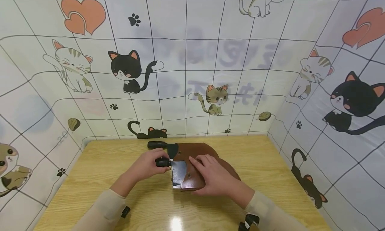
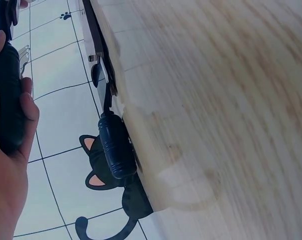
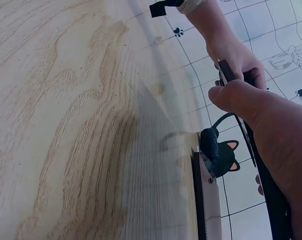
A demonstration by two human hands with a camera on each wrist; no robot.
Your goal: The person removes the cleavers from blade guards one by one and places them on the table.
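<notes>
My left hand [image 1: 150, 164] grips the black handle [image 2: 10, 100] of a cleaver. Its broad steel blade [image 1: 178, 172] lies partly inside a brown leather sheath [image 1: 195, 181], with the part near the handle bare. My right hand [image 1: 218, 177] holds that sheath, thumb on one face and fingertips on the other in the right wrist view. Behind it, a second cleaver lies on the table, its black handle [image 1: 156, 144] pointing left and its dark blade in another brown sheath [image 1: 195, 148]. The right hand hides part of the near sheath.
The light wood table [image 1: 264, 191] reaches out on both sides of the hands. A white cloth backdrop [image 1: 186, 57] with cat prints and grid lines surrounds its back and sides. Black straps [image 1: 251, 220] sit on the wrists over pale sleeves.
</notes>
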